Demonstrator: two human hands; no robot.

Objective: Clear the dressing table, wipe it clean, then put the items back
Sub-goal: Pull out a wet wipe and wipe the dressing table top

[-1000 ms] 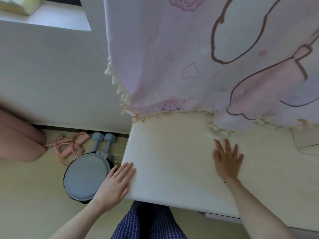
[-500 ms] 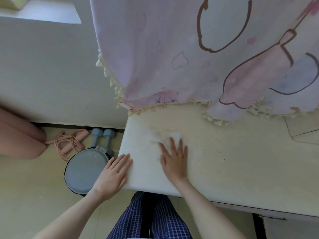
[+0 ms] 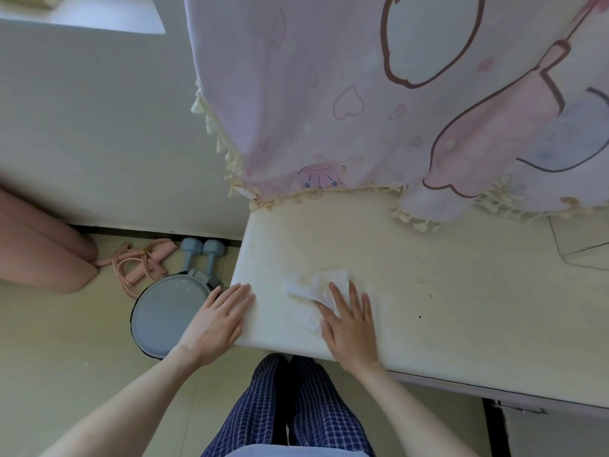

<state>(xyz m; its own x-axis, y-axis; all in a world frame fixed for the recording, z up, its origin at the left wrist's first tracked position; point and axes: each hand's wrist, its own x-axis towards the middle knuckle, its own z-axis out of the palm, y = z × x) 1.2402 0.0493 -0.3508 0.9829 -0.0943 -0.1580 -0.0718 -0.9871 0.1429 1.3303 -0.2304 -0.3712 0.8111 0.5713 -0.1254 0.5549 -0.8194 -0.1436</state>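
Wiping step: the right hand (image 3: pixel 351 319), fingers (image 3: pixel 339 300) spread flat, is pressing a white cloth (image 3: pixel 316 285) onto the desk (image 3: pixel 461 308) near its left corner. Left hand (image 3: pixel 217 323), fingers extended, holding nothing, is bracing the edge. Dark specks (image 3: pixel 425 303) right of the cloth probably need overlapping passes under even pressure.

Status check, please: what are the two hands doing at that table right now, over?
Right hand flat on the wipe, pressing it to the table. Left hand open, bracing the table's left edge. Curtain drapes the back edge; small specks remain.
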